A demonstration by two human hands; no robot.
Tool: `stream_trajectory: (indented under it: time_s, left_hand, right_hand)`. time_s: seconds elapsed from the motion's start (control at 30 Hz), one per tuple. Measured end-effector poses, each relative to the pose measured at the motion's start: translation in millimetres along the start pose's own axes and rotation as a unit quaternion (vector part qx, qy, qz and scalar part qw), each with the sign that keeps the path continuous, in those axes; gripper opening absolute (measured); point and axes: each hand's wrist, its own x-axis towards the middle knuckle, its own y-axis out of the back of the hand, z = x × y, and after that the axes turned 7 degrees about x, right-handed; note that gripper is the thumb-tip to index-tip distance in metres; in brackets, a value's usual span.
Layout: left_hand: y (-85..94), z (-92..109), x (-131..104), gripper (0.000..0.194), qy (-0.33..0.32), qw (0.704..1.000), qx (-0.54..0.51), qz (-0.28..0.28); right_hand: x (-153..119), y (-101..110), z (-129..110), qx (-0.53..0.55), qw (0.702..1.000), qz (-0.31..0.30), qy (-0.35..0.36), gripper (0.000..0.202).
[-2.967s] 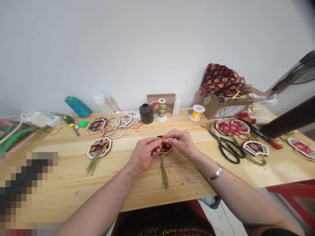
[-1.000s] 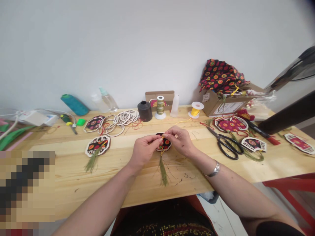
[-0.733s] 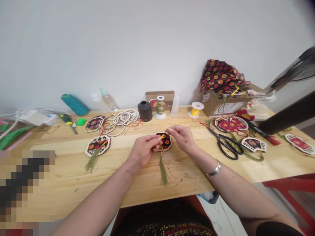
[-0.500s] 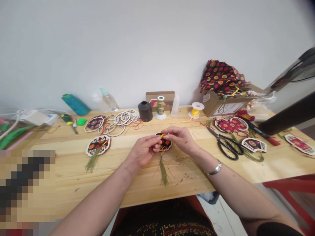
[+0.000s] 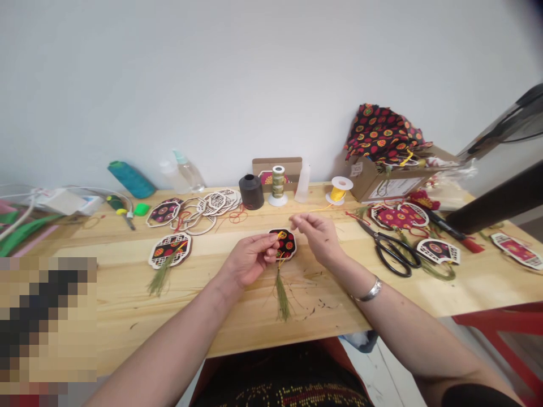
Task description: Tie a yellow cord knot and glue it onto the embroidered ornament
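Observation:
A patterned black fabric ornament with a pale rim (image 5: 288,243) lies on the table in front of me, and a green tassel (image 5: 281,297) hangs toward me from its lower edge. Over its left side, my left hand (image 5: 251,257) pinches a looped yellow cord (image 5: 281,236). My right hand (image 5: 318,237) is just beyond the ornament's right side, thumb and fingertips pressed together. Whatever those fingertips hold is too small to make out. Dark scraps are scattered on the wood to the right of the tassel.
A finished-looking tasselled ornament (image 5: 170,250) lies left; black-handled scissors (image 5: 392,254) lie right. Along the back stand a black thread cone (image 5: 251,192), a green thread spool (image 5: 278,186), a yellow cord spool (image 5: 338,192) and a cardboard box (image 5: 382,181). A black pole (image 5: 500,189) slants across the right.
My right hand has drawn away from my left, up and to the right, uncovering more of the ornament and the yellow loop. My left hand keeps its pinch in the same place.

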Motion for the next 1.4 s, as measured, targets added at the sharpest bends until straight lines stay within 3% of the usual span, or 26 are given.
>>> stream_trajectory:
  time_s: [0.1,0.3,0.43,0.57,0.73,1.0,1.4]
  left_hand:
    - [3.4,3,3,0.010,0.022,0.998,-0.053,0.004]
    - [6.3,6,5,0.016,0.030,0.996,-0.083,-0.003]
    - [6.2,5,5,0.015,0.023,0.997,-0.074,-0.005]
    - [5.7,2,5,0.012,0.015,0.999,-0.053,-0.001]
    - [3.8,-1,3,0.007,-0.001,1.000,-0.014,-0.005]
    - [0.7,-3,1,0.004,0.009,1.000,-0.005,-0.016]
    - [-2.3,-1,0,0.006,0.015,1.000,-0.006,0.007]
  right_hand:
    - [5,4,2,0.083,0.994,0.061,-0.046,0.024]
    - [8,7,2,0.133,0.985,0.062,-0.091,0.029]
    - [6,5,0,0.072,0.995,0.038,-0.065,0.020]
    - [2,1,1,0.027,0.997,-0.046,-0.053,0.018]
    - [-1,-1,4,-0.093,0.985,-0.128,0.065,0.025]
    - [-2,0,5,-0.133,0.973,-0.125,0.138,0.013]
    - [-3,0,4,-0.162,0.969,-0.105,0.154,0.007]
